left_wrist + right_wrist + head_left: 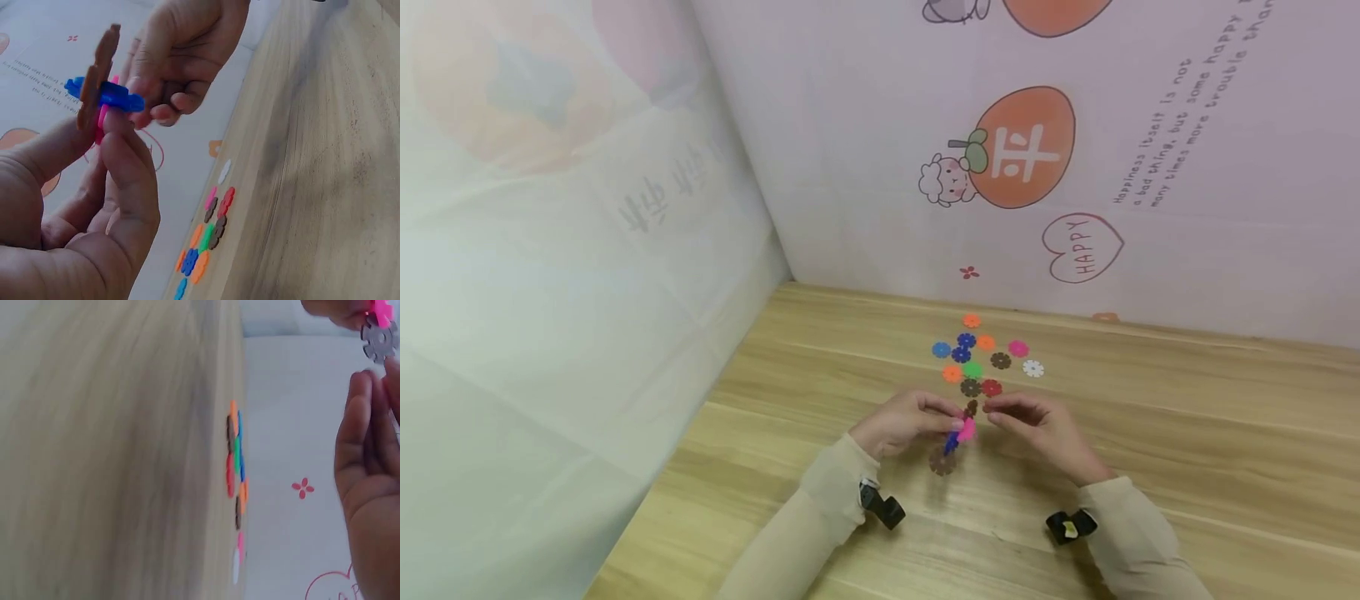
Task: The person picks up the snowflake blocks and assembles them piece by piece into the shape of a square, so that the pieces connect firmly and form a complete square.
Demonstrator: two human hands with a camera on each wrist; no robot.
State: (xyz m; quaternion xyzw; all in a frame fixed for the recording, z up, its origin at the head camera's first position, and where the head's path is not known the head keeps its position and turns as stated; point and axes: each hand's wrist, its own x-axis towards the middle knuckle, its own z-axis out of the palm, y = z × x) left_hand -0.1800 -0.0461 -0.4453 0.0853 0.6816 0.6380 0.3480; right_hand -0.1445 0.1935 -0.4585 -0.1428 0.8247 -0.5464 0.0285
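Observation:
My left hand (904, 425) pinches a cluster of joined notched discs between thumb and fingers. In it are a pink disc (967, 430), a blue one (952, 442) and a large brown one (942, 463). The left wrist view shows the brown disc (92, 87) crossing the blue disc (115, 97) above my left fingertips. Just right of the cluster, my right hand (1047, 429) brings thumb and fingers together on a small reddish piece (987, 407), mostly hidden. In the right wrist view a dark disc (379, 341) of the cluster hangs just above the right fingertips, apart from them.
Loose discs lie flat on the wooden table (820, 350) beyond the hands, among them a green one (972, 369), a red one (992, 387), a white one (1033, 368) and several orange and blue ones. A printed cloth (865, 167) stands behind the table, another at the left.

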